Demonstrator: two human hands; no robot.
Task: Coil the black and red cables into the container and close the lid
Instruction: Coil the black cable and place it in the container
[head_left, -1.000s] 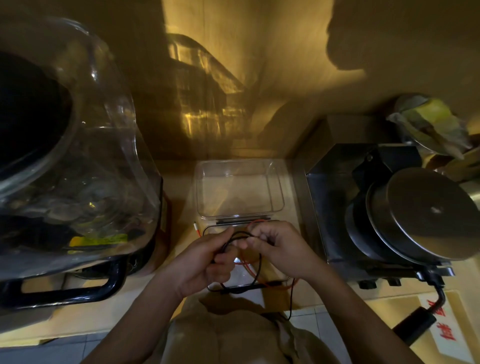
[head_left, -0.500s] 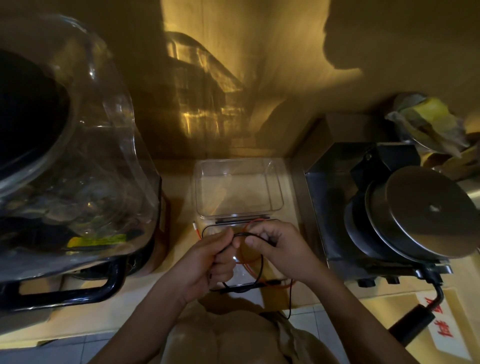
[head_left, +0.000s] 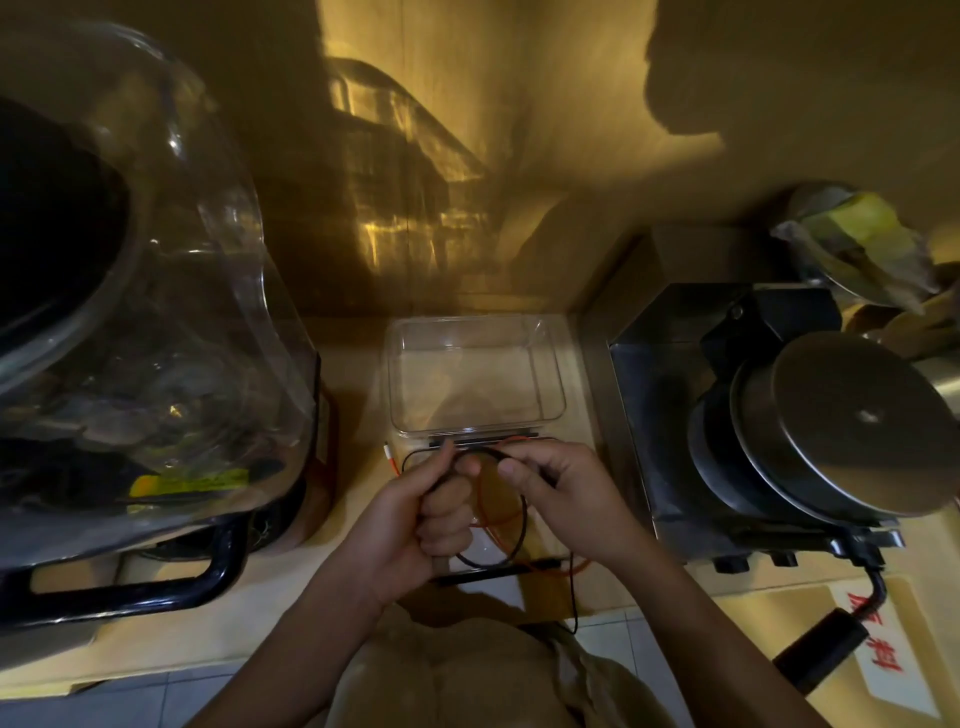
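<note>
left hand (head_left: 415, 512) and right hand (head_left: 563, 491) gripping black cable (head_left: 522, 525); red cable (head_left: 485, 506) partly hidden

We seem to be at a cramped food-stall or kitchen counter (head_left: 524, 605); a round-plated steel waffle-style machine (head_left: 810, 431) stands at right; a big clear dome cover (head_left: 156, 322) sits over a black-framed appliance at left; a printed red-character sign (head_left: 883, 649) lies nearby.
</note>
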